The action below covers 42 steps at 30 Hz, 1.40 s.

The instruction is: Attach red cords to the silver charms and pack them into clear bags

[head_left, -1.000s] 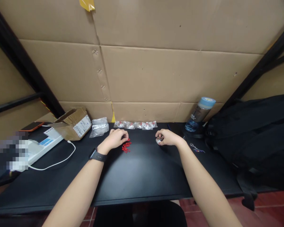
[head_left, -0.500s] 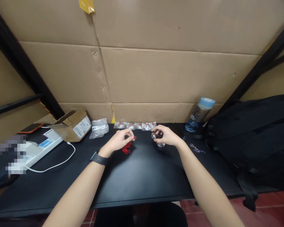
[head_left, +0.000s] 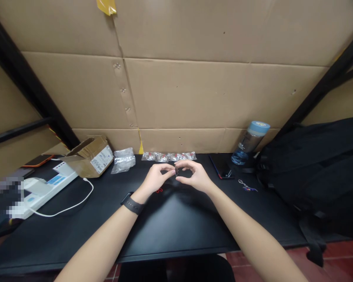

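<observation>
My left hand (head_left: 159, 178) is closed in a pinch, its fingertips touching the edge of a small shiny round piece. Below that hand a bit of red cord (head_left: 159, 190) shows near the black tabletop; the rest of the cord is hidden behind the hand. My right hand (head_left: 194, 176) curves its thumb and fingers around the round piece (head_left: 177, 170), which is turned nearly edge-on and looks like a thin, clear or metallic disc. Both hands meet just above the table. Behind them lies a row of small clear packets (head_left: 168, 156) with round pieces and red bits inside.
At left are an open cardboard box (head_left: 97, 158), crumpled plastic bags (head_left: 123, 160) and a white power strip (head_left: 44, 194) with a cable. At right are a phone (head_left: 221, 167), a blue-lidded bottle (head_left: 248, 145), a small charm (head_left: 247, 186) and a black backpack (head_left: 314, 172).
My right hand has moved left with the round piece, and my left hand slightly right, so they now meet. The phone has come into fuller view, and less red cord shows.
</observation>
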Each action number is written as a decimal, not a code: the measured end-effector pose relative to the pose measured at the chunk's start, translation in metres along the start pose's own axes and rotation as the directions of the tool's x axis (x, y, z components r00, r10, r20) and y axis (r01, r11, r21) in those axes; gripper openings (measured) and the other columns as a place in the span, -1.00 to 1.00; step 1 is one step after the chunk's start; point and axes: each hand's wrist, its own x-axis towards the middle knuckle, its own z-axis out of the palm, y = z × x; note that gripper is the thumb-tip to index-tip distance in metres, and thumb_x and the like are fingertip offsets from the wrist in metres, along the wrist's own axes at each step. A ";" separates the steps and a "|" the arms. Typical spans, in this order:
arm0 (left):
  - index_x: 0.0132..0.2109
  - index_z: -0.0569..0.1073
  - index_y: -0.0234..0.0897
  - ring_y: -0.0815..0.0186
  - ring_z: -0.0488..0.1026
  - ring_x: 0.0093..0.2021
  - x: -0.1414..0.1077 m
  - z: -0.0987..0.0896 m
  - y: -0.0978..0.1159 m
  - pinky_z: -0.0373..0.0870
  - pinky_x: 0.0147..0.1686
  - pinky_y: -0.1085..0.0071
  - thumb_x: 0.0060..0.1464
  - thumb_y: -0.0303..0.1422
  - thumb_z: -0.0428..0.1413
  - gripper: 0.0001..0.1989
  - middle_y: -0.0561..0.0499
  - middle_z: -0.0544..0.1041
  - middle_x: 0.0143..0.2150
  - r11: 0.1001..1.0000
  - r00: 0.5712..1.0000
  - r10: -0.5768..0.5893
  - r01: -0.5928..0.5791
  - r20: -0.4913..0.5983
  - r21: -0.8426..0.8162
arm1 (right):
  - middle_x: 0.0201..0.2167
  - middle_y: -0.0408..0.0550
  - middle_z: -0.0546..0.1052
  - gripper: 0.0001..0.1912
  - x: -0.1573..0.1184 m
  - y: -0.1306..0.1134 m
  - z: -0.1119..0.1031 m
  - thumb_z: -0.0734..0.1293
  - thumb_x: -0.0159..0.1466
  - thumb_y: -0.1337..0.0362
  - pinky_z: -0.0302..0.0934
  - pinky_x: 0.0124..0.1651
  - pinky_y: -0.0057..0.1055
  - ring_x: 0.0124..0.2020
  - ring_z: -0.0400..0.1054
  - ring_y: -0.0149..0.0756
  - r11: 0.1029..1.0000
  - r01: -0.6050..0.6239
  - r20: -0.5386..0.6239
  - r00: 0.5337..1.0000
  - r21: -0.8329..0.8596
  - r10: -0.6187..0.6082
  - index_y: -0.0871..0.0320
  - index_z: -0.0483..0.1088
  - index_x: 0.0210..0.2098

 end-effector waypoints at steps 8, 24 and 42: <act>-0.16 0.55 -0.19 0.19 0.53 -0.06 -0.006 0.005 0.005 0.33 -0.01 0.32 0.28 -0.26 0.06 -0.80 0.00 0.64 -0.10 0.948 0.995 0.098 -0.093 0.001 0.303 | 0.00 0.00 0.59 -0.65 -0.001 -0.004 0.001 0.52 0.13 0.25 0.39 -0.03 -0.29 0.00 0.51 -0.16 0.992 0.057 -0.054 0.997 -0.114 -0.063 0.06 0.52 -0.08; -0.20 0.50 -0.21 0.23 0.48 -0.10 -0.014 0.012 0.011 0.05 -0.17 0.27 0.23 -0.45 0.05 -0.87 0.00 0.61 -0.18 0.784 0.964 0.266 -0.199 -0.028 0.588 | -0.01 0.01 0.60 -0.62 -0.001 0.002 0.003 0.54 0.14 0.23 0.43 -0.05 -0.29 -0.01 0.52 -0.15 0.989 0.114 -0.033 0.993 -0.090 -0.117 0.07 0.52 -0.05; -0.16 0.54 -0.23 0.21 0.55 -0.15 -0.004 0.002 -0.001 0.37 -0.12 0.37 0.27 -0.23 0.08 -0.80 0.00 0.63 -0.15 0.956 0.995 0.077 -0.094 0.070 0.277 | -0.17 -0.02 0.59 -0.93 0.003 0.010 -0.008 0.36 0.38 0.27 0.36 0.07 -0.25 -0.08 0.48 -0.22 0.878 0.302 0.084 0.953 -0.372 -0.292 0.07 0.51 -0.22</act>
